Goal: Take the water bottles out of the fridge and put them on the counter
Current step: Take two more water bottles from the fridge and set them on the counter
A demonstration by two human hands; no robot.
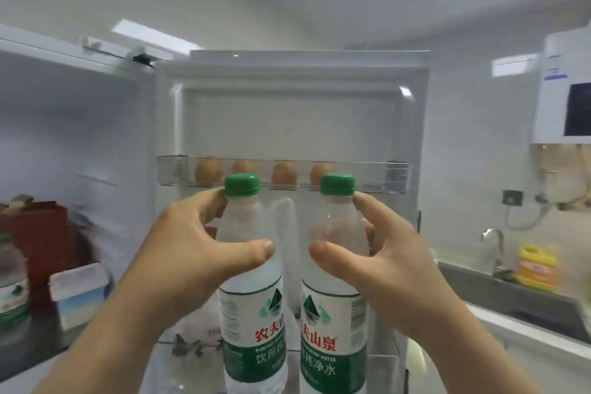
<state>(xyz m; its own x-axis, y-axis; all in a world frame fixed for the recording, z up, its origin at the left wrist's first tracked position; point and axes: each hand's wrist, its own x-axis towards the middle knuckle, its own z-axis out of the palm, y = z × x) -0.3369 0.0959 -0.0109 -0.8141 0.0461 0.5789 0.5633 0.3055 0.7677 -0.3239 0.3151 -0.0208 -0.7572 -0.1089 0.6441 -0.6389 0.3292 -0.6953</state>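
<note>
Two clear water bottles with green caps and green-and-white labels stand upright side by side in front of the open fridge door [297, 125]. My left hand [198, 249] wraps the upper body of the left bottle [252, 313], thumb across its front. My right hand [387, 259] grips the right bottle [334, 323] the same way. A third bottle [286, 221] shows between them, behind, in the door. The bottles' bases are cut off by the frame's lower edge.
A door shelf [281, 174] above the caps holds several brown eggs. The fridge interior at left holds a red container [48, 233], a small carton [81, 294] and a jar [11, 281]. At right are a counter [527, 329], sink, tap [494, 249] and yellow bottle [537, 267].
</note>
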